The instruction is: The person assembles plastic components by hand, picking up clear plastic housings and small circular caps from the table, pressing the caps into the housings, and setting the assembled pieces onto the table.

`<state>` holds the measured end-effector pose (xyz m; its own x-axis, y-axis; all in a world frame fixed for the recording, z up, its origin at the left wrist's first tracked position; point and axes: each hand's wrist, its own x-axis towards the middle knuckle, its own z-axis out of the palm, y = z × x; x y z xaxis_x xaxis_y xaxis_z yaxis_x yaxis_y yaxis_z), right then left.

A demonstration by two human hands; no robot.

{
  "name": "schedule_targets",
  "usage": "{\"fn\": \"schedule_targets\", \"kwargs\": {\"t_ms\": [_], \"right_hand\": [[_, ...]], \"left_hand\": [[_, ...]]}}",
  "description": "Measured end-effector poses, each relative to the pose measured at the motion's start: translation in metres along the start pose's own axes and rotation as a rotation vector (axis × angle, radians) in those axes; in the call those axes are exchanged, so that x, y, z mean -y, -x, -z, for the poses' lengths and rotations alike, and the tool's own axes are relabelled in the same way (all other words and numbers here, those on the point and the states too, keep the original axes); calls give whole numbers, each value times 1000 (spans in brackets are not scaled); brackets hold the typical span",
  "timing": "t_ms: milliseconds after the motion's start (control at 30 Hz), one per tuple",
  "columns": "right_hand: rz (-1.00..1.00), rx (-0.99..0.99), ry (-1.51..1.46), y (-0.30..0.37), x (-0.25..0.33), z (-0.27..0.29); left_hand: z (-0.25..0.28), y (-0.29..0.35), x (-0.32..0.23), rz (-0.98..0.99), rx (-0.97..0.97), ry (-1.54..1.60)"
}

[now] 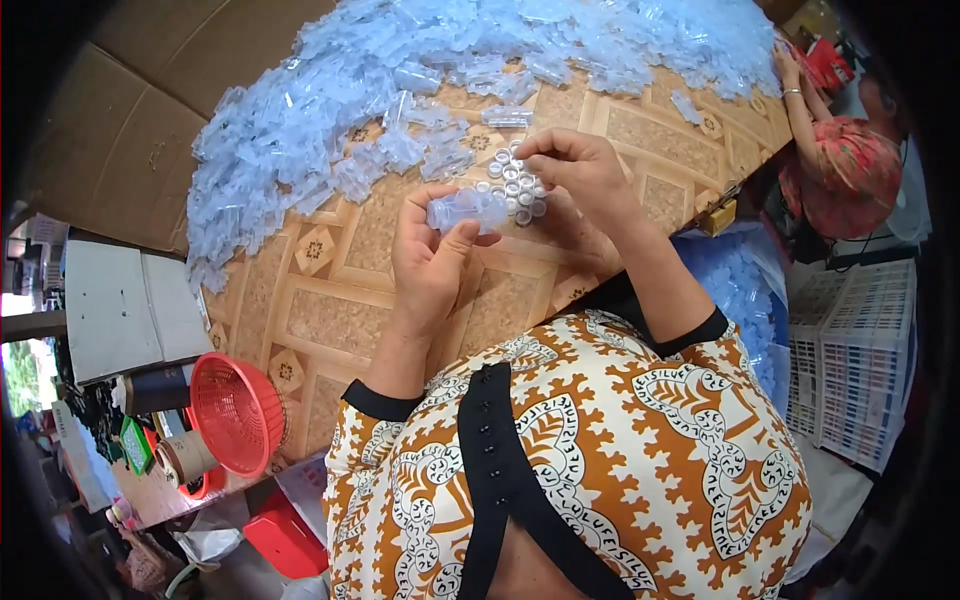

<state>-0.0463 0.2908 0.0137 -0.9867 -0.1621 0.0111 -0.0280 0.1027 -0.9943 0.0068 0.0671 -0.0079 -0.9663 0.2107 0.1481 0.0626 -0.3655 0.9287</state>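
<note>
My left hand (428,258) is closed around a clear, bluish plastic tube-shaped piece (466,210), its thumb pressed along the near side. To the right, my right hand (578,168) hovers over a small cluster of round white caps (524,196). Its thumb and forefinger are pinched together; whatever is between them is too small to make out. Beyond both hands spreads a big heap of similar clear plastic pieces (400,70). One loose clear piece (507,116) lies on the wood-patterned tabletop (335,325), just past the caps.
A red plastic basket (236,414) stands at the table's left edge, beside a roll of tape (186,458). Cardboard (130,110) walls off the far left. At the far right sits another person (850,175). Stacked white trays (860,360) and a bag of clear pieces (730,290) are on my right.
</note>
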Motion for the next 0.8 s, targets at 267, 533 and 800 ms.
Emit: {"fn": "schedule_targets", "kwargs": {"t_ms": [267, 533, 800], "right_hand": [[64, 302, -126, 0, 30, -34], [-191, 410, -457, -16, 7, -29], [-219, 505, -499, -22, 4, -30]], "left_hand": [[3, -2, 5, 57, 60, 66], [4, -2, 6, 119, 74, 108], [4, -2, -7, 128, 44, 140]]}}
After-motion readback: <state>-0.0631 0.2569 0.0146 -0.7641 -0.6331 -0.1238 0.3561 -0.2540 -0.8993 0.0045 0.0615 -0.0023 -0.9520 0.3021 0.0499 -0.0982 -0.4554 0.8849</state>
